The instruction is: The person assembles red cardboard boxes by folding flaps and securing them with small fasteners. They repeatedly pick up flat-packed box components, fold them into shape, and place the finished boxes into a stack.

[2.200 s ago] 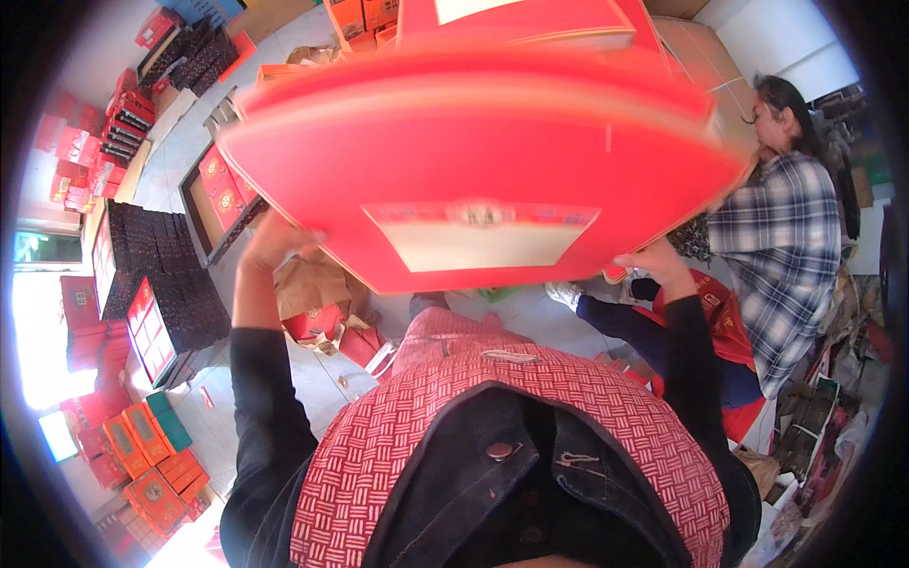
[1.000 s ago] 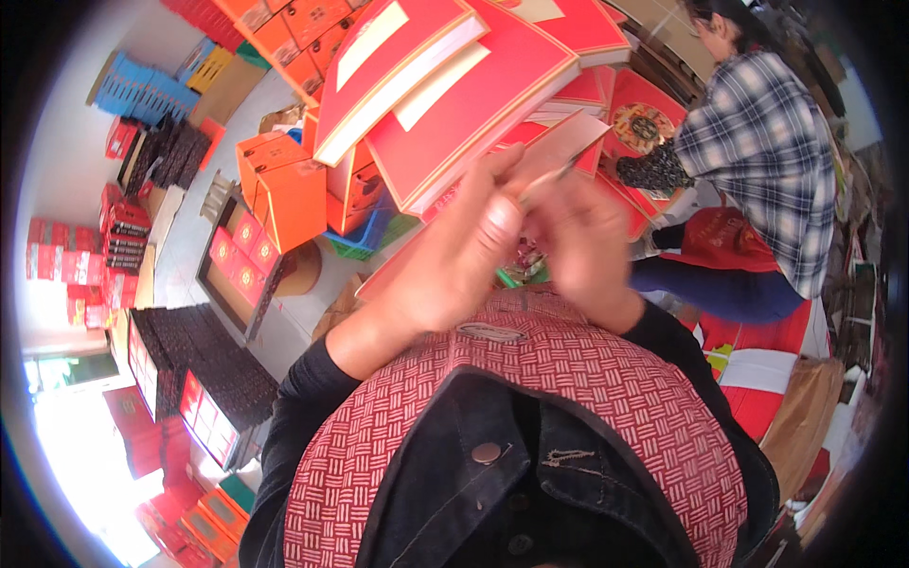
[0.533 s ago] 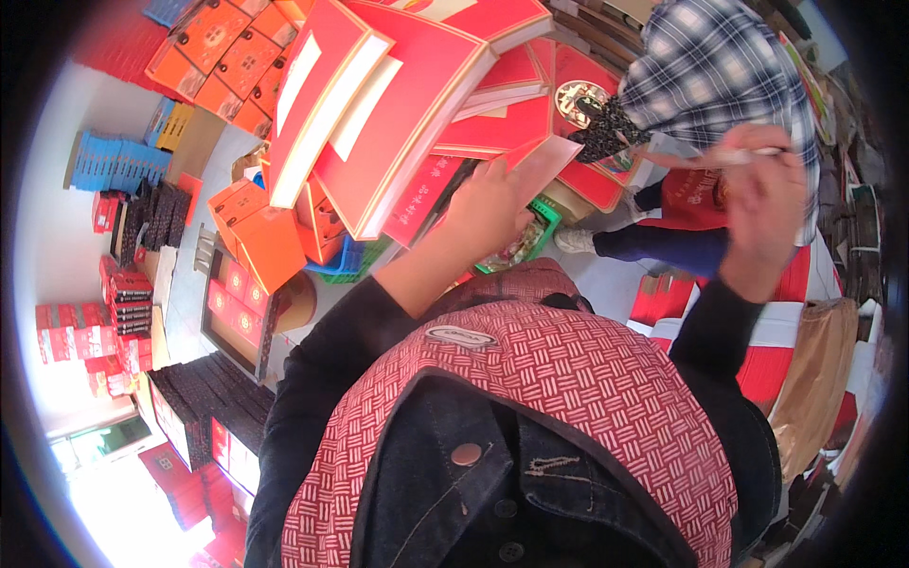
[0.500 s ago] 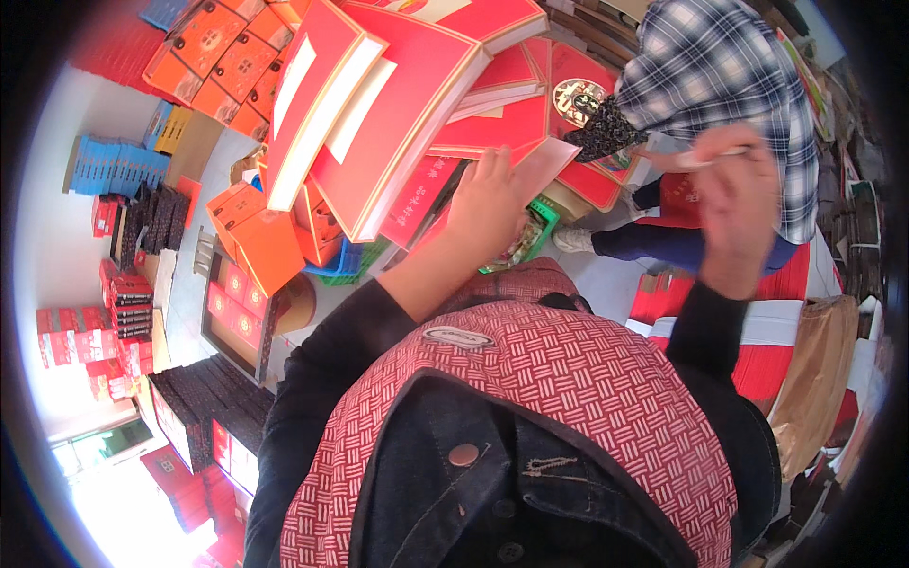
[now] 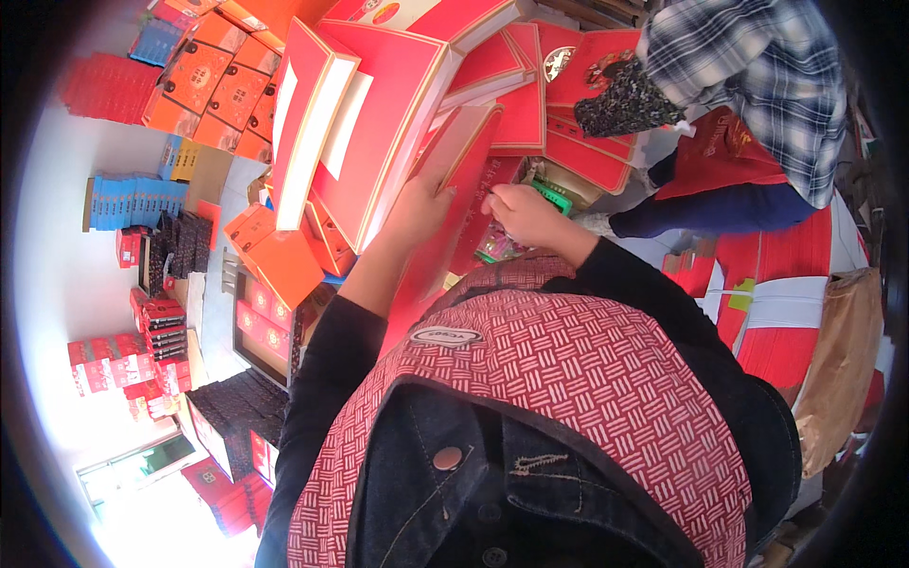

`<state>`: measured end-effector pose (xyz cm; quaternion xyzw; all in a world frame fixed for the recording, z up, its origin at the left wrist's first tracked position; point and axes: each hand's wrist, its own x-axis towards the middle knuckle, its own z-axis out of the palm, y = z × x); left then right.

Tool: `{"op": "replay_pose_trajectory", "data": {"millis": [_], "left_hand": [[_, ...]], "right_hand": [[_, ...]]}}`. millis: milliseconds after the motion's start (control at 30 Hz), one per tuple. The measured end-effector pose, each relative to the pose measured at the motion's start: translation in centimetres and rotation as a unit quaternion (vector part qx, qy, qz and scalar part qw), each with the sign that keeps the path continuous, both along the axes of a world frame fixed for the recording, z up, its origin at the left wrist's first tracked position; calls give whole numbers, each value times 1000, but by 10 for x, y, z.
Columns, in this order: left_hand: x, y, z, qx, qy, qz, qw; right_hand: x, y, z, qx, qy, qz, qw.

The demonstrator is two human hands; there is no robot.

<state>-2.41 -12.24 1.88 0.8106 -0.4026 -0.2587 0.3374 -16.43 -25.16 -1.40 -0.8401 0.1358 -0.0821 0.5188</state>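
My left hand is closed on the side of a tilted red box with gold edging, its thumb over the near side. To its right my right hand has its fingers curled in a pinch close to a red panel with pale printing. What those fingers hold, if anything, I cannot make out. Large red boxes with cream sides lean in a stack just beyond my left hand. Below my right hand, a green basket with small packaged items is partly hidden.
A person in a checked shirt with dark patterned sleeve covers works at far right beside red boxes. Orange boxes are stacked at far left. Bundled red sheets and brown paper lie at right.
My right hand has come down and left, from raised at the right to beside the red panel. My left hand has shifted left, and the red box is now tilted up in it.
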Motion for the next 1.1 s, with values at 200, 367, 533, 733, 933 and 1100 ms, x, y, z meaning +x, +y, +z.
{"op": "replay_pose_trajectory", "data": {"millis": [200, 367, 533, 733, 933, 1100], "left_hand": [[5, 3, 1, -55, 147, -27, 987], [10, 5, -2, -15, 124, -29, 992], [17, 4, -11, 30, 122, -11, 992], [4, 2, 1, 55, 18, -38, 998], [-16, 4, 1, -72, 133, -48, 987], [-12, -1, -2, -122, 507, 140, 842]], "right_hand": [[30, 4, -2, -43, 22, 74, 996], [34, 9, 9, -23, 31, 62, 997], [41, 6, 0, -48, 21, 69, 996], [41, 3, 8, 35, 116, 78, 990], [45, -3, -20, 88, 72, 105, 988], [33, -6, 13, 66, 157, 102, 980]]}}
